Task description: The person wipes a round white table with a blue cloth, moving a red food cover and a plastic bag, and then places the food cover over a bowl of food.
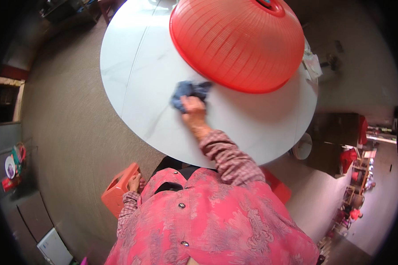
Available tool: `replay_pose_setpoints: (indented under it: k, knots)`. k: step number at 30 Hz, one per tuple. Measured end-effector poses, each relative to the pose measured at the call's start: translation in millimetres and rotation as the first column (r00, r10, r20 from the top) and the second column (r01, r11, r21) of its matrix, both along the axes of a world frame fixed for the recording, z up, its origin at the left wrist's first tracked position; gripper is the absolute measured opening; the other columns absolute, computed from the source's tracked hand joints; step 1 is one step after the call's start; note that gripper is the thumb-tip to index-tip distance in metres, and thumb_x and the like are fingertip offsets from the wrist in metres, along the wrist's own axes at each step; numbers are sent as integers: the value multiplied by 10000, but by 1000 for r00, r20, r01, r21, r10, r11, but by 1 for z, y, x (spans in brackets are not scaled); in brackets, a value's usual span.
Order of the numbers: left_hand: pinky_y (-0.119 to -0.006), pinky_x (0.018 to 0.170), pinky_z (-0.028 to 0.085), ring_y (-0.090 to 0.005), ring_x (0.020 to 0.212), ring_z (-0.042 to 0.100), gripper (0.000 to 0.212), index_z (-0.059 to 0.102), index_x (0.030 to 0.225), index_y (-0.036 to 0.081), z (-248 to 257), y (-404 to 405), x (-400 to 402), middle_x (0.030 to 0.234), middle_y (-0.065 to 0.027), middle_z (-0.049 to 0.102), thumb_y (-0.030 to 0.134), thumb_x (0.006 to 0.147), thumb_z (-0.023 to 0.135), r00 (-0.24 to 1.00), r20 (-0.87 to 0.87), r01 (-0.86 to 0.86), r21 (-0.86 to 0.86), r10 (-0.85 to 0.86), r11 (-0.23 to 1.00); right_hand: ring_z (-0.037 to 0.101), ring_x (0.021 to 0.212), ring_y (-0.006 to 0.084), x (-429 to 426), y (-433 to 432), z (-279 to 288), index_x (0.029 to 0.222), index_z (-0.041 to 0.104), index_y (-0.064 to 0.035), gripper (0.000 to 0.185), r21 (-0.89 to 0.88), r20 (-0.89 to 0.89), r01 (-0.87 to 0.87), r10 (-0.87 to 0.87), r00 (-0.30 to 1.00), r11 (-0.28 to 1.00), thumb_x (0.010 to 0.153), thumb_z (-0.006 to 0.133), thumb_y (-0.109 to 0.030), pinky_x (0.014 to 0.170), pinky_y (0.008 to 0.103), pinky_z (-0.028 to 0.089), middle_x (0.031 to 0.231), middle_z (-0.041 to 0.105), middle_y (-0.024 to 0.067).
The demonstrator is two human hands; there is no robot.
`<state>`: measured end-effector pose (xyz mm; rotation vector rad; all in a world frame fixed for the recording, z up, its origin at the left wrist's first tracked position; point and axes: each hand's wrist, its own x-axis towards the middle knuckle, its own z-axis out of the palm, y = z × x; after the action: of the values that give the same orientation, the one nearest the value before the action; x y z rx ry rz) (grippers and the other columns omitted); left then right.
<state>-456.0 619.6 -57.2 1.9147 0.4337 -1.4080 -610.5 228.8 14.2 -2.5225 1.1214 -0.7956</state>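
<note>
Under my right hand [194,107] a crumpled blue-grey cloth [184,92] lies pressed on the white marbled tabletop [159,109], with my fingers gripping it. Just beyond the cloth, a large red ribbed plastic dome cover [238,49] stands on the table, its rim resting near the cloth. My left hand [136,183] hangs low at my left side, against the edge of an orange plastic stool [121,185]; whether its fingers hold the stool is unclear.
A white packet [313,66] sits at the table's right edge. Another red-orange stool [277,185] is partly hidden at my right. Brown boxes [335,132] and a round pale container [302,145] stand beyond the table's right side.
</note>
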Motion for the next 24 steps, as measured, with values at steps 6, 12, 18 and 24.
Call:
replay_pose_setpoints:
  k: [6,12,18,24]
  knots:
    - [-226,354,348,-122,435,469,208,473,788,83,-6,12,19,611,-46,510,243,909,529,993,-106,-53,-51,47,997,592,718,342,95,100,34,1002,604,-64,347,372,377,-496,361,853,785,661,657,-88,639,421,483,772,600,163]
    - [-224,344,341,-131,425,483,215,468,789,100,-15,11,7,583,-46,510,270,899,541,998,50,-38,-22,39,999,594,770,319,111,30,56,1076,587,-28,405,65,330,-333,294,897,941,684,670,-95,672,393,495,850,605,161]
    - [-235,427,375,-105,477,495,249,606,788,60,-37,40,8,625,-23,575,298,863,599,931,229,307,-73,-283,949,548,852,263,4,-26,-6,1022,592,-45,436,-56,-25,-26,24,999,998,597,603,53,709,372,473,889,556,116]
    - [-262,415,428,-132,458,535,250,611,825,30,-38,10,2,654,-51,604,279,850,614,861,235,458,31,-452,889,549,989,333,-173,22,1,1113,595,-66,540,-40,-1,115,-115,993,993,589,598,65,825,389,482,1030,579,152]
